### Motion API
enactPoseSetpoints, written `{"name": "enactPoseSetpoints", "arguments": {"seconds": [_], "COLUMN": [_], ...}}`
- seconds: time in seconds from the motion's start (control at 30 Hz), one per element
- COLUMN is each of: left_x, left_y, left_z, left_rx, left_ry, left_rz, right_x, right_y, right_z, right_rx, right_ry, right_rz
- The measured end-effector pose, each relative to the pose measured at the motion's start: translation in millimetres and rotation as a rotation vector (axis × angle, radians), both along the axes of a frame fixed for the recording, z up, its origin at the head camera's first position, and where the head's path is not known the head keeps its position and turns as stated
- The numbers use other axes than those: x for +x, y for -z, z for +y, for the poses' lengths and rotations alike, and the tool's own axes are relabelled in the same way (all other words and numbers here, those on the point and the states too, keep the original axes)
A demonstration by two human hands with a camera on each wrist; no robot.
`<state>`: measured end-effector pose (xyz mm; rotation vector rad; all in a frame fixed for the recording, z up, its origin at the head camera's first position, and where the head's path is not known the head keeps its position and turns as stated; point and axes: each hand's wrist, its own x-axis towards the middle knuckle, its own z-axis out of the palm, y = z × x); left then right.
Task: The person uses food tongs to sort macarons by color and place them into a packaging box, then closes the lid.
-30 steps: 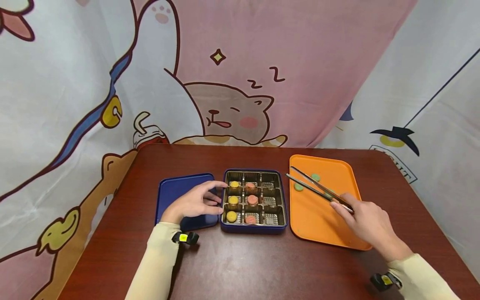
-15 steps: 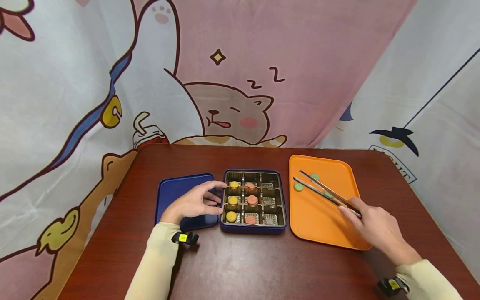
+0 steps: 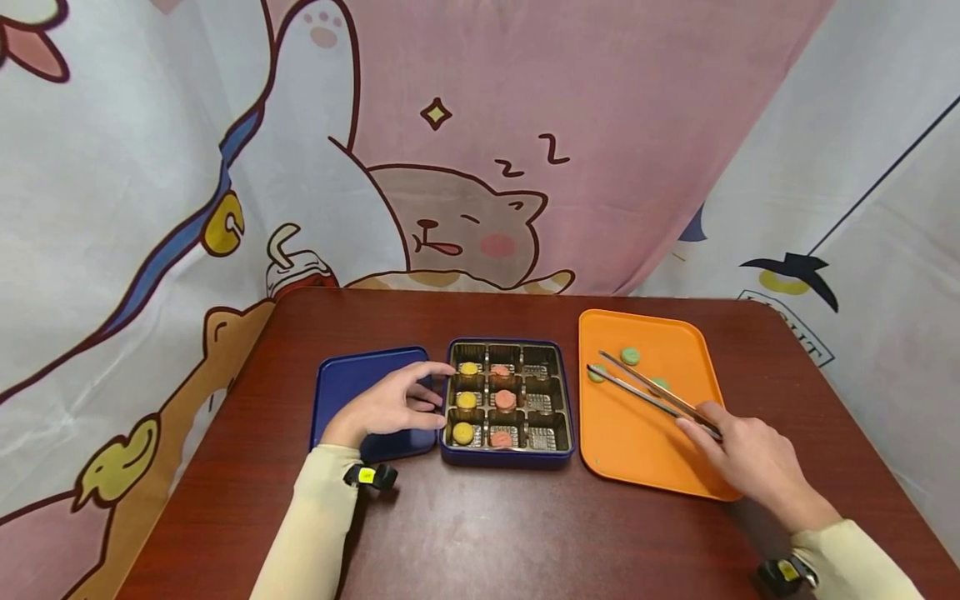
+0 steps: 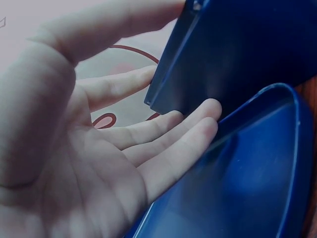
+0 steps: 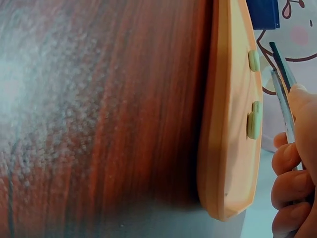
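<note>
My right hand (image 3: 753, 454) grips metal tongs (image 3: 651, 393) over the orange tray (image 3: 645, 458). The tong tips are slightly apart, above the tray's left side, one overlapping a green macaron (image 3: 595, 377) in the head view; in the right wrist view the tongs (image 5: 283, 87) look raised above the tray. Two more green macarons (image 3: 630, 356) lie nearby. My left hand (image 3: 393, 404) rests its extended fingers against the left side of a blue box (image 3: 510, 458) with gold compartments. Yellow macarons (image 3: 467, 401) fill its left column and pink macarons (image 3: 505, 400) its middle; the right column is bare.
A blue lid (image 3: 341, 387) lies left of the box, partly under my left hand. Brown wood tabletop (image 3: 480, 525) runs in front of box and tray. A printed cloth (image 3: 637, 125) hangs behind the table.
The tongs first shifted right with my right hand, away from the box; then their tips lowered towards the left green macaron. My left hand and the box have stayed put.
</note>
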<state>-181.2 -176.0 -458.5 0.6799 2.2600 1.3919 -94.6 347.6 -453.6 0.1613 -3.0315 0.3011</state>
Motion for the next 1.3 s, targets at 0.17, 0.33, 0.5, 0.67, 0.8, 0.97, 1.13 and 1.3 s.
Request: {"name": "enactPoseSetpoints", "arguments": {"seconds": [0.17,0.33,0.5,0.67,0.8,0.97,1.13,1.3], "left_x": [-0.1,-0.5,-0.4,0.4,1.0,0.7,0.2,0.1], "left_y": [-0.5,-0.3,-0.7,-2.4,-4.0,-3.7,-2.2,-1.2], "left_z": [0.5,0.3,0.0,0.2,0.7,0.7,0.6,0.1], "left_rx": [0.002,0.001,0.004,0.004,-0.002,-0.010,-0.009,-0.006], "left_ry": [-0.003,-0.004,0.000,0.003,0.003,0.000,-0.001,-0.003], "left_rz": [-0.004,-0.003,-0.002,0.004,0.006,0.007,0.005,0.005], "right_x": [-0.9,-1.7,-2.4,-3.0,-3.4,-4.1,-4.9,-5.8], "right_y": [0.9,1.6,3.0,4.1,4.8,5.3,5.9,7.0], "right_z": [0.1,-0.1,0.0,0.0,0.2,0.4,0.0,0.1], "right_rx": [0.007,0.011,0.019,0.025,0.031,0.046,0.059,0.065], "right_ry": [-0.001,0.003,0.005,0.001,0.002,-0.001,-0.007,-0.013], "right_rz": [-0.014,-0.042,-0.059,-0.057,-0.061,-0.061,-0.055,-0.038]}}
